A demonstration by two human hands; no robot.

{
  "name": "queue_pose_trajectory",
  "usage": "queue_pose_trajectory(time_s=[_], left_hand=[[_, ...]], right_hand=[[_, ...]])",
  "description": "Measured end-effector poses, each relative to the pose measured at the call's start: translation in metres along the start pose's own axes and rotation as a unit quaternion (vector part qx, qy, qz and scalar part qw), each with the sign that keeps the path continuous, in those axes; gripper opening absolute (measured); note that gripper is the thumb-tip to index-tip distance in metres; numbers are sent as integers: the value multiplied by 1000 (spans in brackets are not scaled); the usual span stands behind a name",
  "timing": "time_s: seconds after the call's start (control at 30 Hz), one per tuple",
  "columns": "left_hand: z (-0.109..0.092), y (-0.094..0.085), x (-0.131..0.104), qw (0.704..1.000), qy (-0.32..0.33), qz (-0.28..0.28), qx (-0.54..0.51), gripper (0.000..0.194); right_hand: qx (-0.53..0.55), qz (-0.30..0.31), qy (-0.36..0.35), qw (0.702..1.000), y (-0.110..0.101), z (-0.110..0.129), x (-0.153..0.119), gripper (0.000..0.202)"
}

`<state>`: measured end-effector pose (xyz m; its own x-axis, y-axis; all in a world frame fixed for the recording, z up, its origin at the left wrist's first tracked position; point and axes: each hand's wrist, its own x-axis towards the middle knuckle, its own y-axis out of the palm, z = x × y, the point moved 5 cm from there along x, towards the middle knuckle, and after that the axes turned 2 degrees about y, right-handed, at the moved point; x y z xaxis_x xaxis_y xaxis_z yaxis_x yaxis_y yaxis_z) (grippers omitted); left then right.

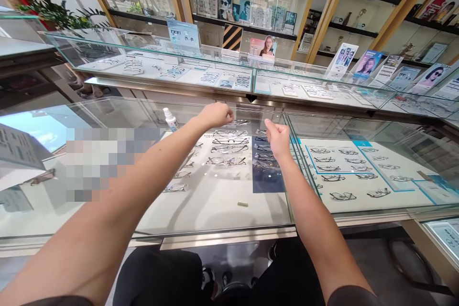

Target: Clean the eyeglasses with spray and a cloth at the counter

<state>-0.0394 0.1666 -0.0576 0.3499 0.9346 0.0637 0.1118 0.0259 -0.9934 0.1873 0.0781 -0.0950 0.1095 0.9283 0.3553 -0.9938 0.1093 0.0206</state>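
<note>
Both arms reach out over a glass display case [222, 229]. My left hand [217, 114] is curled closed near the case's far side; whatever its fingers hold, if anything, is hidden. To its right, my right hand [278, 136] is closed with the thumb against the bent fingers, and nothing can be made out in it. Between and below the hands, rows of eyeglasses [226, 160] lie under the glass, some on a dark blue panel [267, 182]. A white spray bottle [170, 119] stands left of my left hand.
More eyeglasses [343, 196] lie in the right section of the case. A small gold-green piece [243, 204] is near the front. Behind runs a second glass counter [168, 87] with standing cards [263, 48]. A chair [412, 263] is at the lower right.
</note>
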Motion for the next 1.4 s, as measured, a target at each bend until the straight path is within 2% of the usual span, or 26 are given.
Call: queue_pose_trajectory(time_s=[0.17,0.37,0.47,0.57,0.63,0.7,0.77,0.83,0.9,0.93,1.0,1.03,1.07,1.1,1.13,1.17,1.23,1.33,1.4], left_hand=[[3,26,25,999,-19,25,7,24],[5,43,29,999,-29,43,5,26],[3,46,25,999,-34,41,1,26],[-6,36,8,999,-34,12,-10,33],[-19,20,-20,999,-22,-32,-24,38],[-37,0,-66,993,-3,-106,-50,36],[-60,-17,-134,955,46,-246,-162,25],[-80,-10,-211,903,69,-339,-256,19],[-98,26,-281,868,58,-353,-343,13],[-106,54,-310,854,36,-340,-392,11],[-113,123,-353,814,-72,-271,-509,12],[-115,163,-368,768,-144,-218,-584,13],[-114,202,-381,682,-235,-178,-669,16],[-114,239,-392,571,-329,-132,-740,17],[-112,264,-400,527,-376,-125,-752,17],[-108,282,-404,500,-404,-123,-756,16],[-98,307,-406,448,-447,-117,-765,21],[-85,323,-401,392,-494,-95,-770,35],[-79,328,-395,375,-519,-91,-763,44]], right_hand=[[12,-14,7,1000,-7,0,3,75],[26,-11,3,1000,-7,1,4,76],[10,-14,-1,1000,-5,-1,4,76],[-8,-3,1,1000,-4,-5,4,75],[-12,6,3,1000,-4,-9,5,74],[-14,3,4,1000,-7,-12,8,73],[-28,-9,7,1000,-10,-15,10,73],[-53,-18,1,998,-12,-16,11,72],[-87,-17,-18,996,-11,-11,9,71],[-97,-15,-26,995,-9,-8,7,71],[-108,-9,-40,993,-4,2,0,70],[-110,-6,-45,993,-2,8,-5,69],[-112,-6,-51,992,0,13,-12,67],[-114,-6,-58,992,1,19,-21,66],[-120,-6,-67,991,1,23,-31,64],[-128,-5,-75,989,0,27,-43,61],[-165,7,-89,982,-5,29,-70,57],[-204,35,-74,976,-25,20,-111,55],[-234,39,-61,970,-44,13,-132,55]])
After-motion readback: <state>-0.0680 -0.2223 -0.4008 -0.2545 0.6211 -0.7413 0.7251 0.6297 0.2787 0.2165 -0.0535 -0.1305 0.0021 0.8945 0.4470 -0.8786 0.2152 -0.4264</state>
